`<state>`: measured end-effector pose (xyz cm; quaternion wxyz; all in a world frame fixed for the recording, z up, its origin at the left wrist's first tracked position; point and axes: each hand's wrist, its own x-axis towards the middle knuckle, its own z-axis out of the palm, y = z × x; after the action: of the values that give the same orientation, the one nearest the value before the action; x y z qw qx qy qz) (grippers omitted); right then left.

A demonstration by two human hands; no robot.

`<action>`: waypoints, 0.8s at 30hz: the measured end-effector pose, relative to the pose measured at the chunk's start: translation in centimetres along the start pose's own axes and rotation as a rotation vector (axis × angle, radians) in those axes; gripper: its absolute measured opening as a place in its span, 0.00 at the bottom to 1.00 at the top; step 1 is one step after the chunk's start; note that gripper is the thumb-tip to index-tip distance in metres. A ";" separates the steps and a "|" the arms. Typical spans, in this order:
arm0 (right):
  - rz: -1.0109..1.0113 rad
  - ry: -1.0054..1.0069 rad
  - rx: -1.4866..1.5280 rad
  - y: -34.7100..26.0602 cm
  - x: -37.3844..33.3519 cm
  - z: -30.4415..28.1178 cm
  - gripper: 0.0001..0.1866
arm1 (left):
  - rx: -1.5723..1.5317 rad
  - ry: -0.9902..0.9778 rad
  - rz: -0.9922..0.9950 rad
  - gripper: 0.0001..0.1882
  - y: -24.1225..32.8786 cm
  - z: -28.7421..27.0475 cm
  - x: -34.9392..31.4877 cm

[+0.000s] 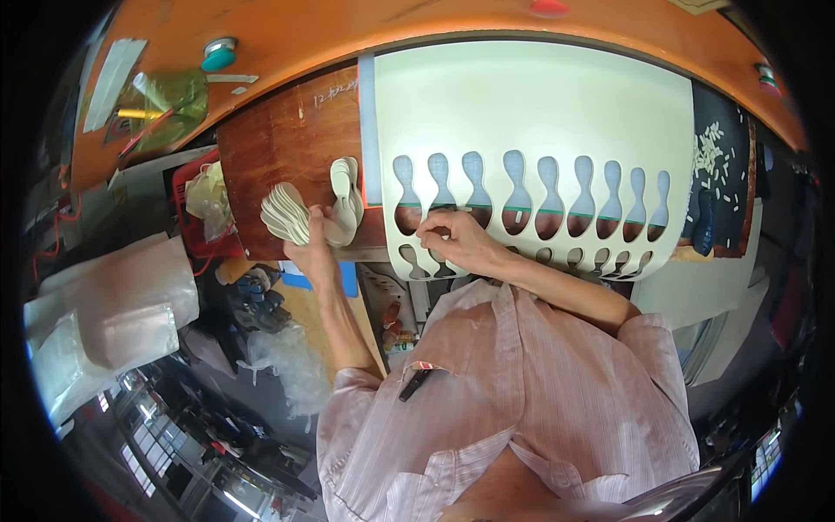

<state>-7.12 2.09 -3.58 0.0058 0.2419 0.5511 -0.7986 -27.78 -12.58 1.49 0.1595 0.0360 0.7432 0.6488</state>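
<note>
A large pale cream sheet lies in front of me, with rows of sole-shaped holes along its near part. My right hand is over the left end of those holes, thumb and forefinger pinched together at the sheet; whatever is between the fingertips is too small to tell. To the left, my left hand is closed on a fanned stack of cream sole-shaped pieces, thumb on its right side. A second stack of sole-shaped pieces lies right beside that thumb on the reddish-brown board.
An orange ledge crosses the far side. White bits lie scattered on a dark surface at right, near a dark blue handle-like object. A red bin with crumpled plastic stands left, above clear plastic bags.
</note>
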 end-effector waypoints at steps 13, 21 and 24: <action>-0.055 0.041 -0.144 0.0 -0.7 0.0 0.08 | 0.844 -0.255 0.280 0.21 -4.8 -4.4 5.5; -0.262 0.189 -0.371 -0.5 -2.4 0.4 0.08 | 0.741 -0.172 0.394 0.17 -4.9 -3.8 5.2; -0.372 0.302 -0.353 -0.8 -5.8 -1.5 0.09 | 0.651 -0.053 0.584 0.18 -3.8 -3.0 0.7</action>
<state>-1.68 2.29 -1.02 -0.1810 0.2480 0.7108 -0.6328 -28.73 -15.88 -2.03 -0.0314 0.3095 0.8633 0.3974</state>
